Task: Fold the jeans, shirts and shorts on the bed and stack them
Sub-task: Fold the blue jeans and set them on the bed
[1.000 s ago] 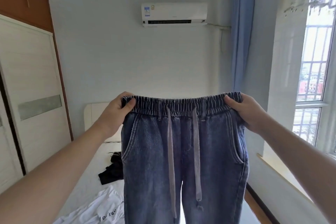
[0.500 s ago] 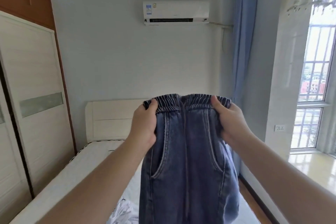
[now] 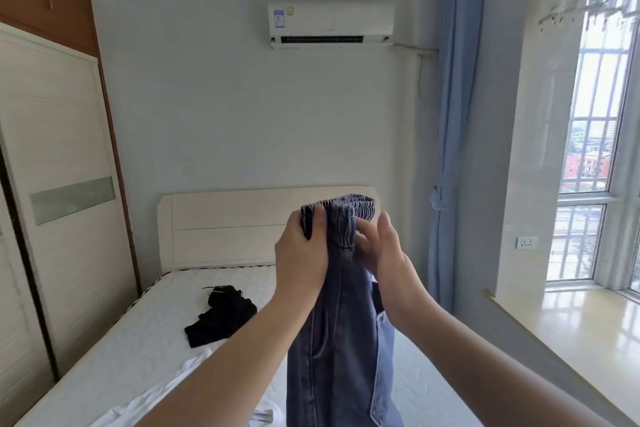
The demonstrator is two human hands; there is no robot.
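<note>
Blue jeans (image 3: 341,340) with an elastic waistband hang in the air over the bed (image 3: 138,350), doubled lengthwise with the two waist ends brought together. My left hand (image 3: 303,253) grips the gathered waistband from the left. My right hand (image 3: 384,253) lies against the waistband's right side, fingers fairly straight; whether it pinches the cloth is hidden. A black garment (image 3: 223,314) lies crumpled mid-bed. Part of a white shirt (image 3: 194,378) lies on the near left of the mattress.
A cream headboard (image 3: 221,225) stands against the far wall. A sliding wardrobe (image 3: 52,204) runs along the left. On the right are a blue curtain (image 3: 453,149), a window (image 3: 595,135) and a glossy sill (image 3: 588,319). An air conditioner (image 3: 330,22) hangs above.
My hands have come together, folding the spread waistband in half, and dropped lower. The view has tilted down, showing more of the bed and the black garment.
</note>
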